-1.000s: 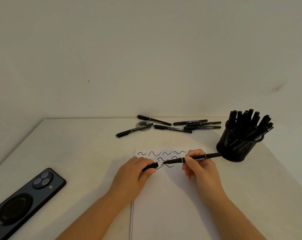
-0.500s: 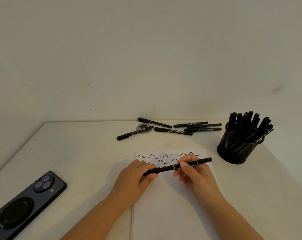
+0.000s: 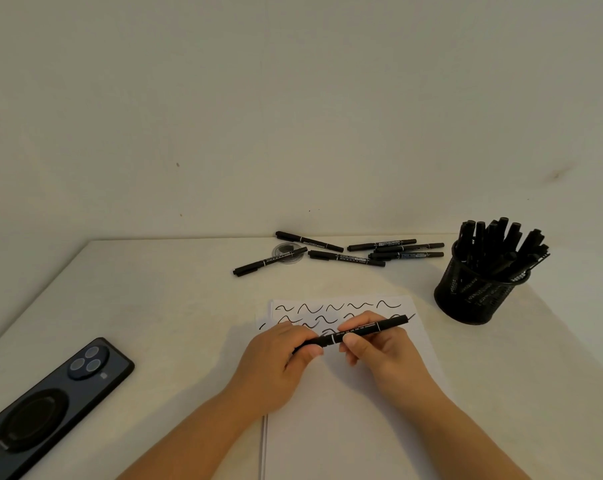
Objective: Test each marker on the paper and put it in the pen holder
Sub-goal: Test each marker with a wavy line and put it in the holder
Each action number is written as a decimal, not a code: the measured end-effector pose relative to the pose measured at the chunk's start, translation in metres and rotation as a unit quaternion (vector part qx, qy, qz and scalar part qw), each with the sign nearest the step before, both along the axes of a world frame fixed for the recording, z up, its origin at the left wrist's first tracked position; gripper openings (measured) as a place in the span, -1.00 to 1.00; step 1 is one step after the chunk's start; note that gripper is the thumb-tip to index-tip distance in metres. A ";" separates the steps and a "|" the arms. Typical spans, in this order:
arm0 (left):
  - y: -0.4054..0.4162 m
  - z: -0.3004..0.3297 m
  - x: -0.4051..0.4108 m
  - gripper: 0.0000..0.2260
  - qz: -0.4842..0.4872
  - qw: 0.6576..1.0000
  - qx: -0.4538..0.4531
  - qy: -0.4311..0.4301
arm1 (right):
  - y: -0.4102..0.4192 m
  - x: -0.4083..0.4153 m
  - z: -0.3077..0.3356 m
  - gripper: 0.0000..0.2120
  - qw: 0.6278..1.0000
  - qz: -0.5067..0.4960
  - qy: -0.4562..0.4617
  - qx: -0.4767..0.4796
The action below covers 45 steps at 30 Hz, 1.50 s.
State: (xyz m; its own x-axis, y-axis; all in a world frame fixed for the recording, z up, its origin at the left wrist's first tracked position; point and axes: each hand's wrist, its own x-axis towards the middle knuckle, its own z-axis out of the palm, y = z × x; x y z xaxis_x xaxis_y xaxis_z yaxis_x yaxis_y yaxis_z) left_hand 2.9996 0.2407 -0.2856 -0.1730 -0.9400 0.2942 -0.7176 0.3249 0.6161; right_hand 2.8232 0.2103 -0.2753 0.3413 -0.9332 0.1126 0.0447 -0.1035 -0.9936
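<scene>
A black marker [image 3: 365, 330] lies level above the white paper [image 3: 348, 420], held by both hands. My left hand [image 3: 279, 362] pinches its capped left end. My right hand [image 3: 379, 351] grips the barrel near the middle, thumb in front. Black wavy test lines [image 3: 327, 308] run across the top of the paper. The black mesh pen holder [image 3: 480, 296] stands at the right, filled with several markers. Several loose black markers [image 3: 345, 256] lie at the back of the table.
A dark phone [image 3: 47, 407] lies face down near the table's left front edge. A small round clear lid [image 3: 286, 252] sits under one loose marker at the back. The wall rises right behind the table.
The cap in my left hand and the marker in my right came together; the marker now reads as one capped piece. It shifted left, away from the pen holder.
</scene>
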 end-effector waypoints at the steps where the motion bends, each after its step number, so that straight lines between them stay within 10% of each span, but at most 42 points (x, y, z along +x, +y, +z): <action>1: 0.000 -0.001 0.000 -0.71 -0.003 1.000 0.008 0.004 | 0.000 0.000 0.000 -0.78 1.000 0.002 0.000 -0.001; 23: -0.003 0.001 0.004 -0.82 0.120 0.959 0.031 0.255 | -0.015 -0.011 -0.007 -0.74 0.991 -0.073 -0.089 0.069; 28: -0.006 0.013 0.004 -0.81 0.112 0.966 0.019 0.233 | -0.018 -0.020 0.007 -0.72 0.983 -0.096 0.136 -0.077; 32: -0.013 0.021 -0.011 -0.81 0.082 0.982 0.008 0.172 | -0.012 -0.020 0.024 -0.86 0.902 -0.056 0.327 -0.276; 40: -0.024 0.039 -0.053 -0.92 0.005 0.995 -0.034 0.092 | -0.012 -0.041 0.042 -0.88 0.829 -0.080 0.399 -0.384; 45: -0.043 0.053 -0.069 -0.87 -0.018 0.993 -0.044 0.112 | -0.023 -0.071 0.053 -0.89 0.847 -0.133 0.405 -0.317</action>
State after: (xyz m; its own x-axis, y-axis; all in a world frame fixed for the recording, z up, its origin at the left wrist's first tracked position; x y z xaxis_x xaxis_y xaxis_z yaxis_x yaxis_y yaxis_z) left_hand 2.9301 0.1979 -0.2323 -0.1279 -0.9030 0.4102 -0.5530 0.4083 0.7263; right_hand 2.7522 0.1878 -0.2226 0.3328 -0.8292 0.4490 -0.7341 -0.5267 -0.4286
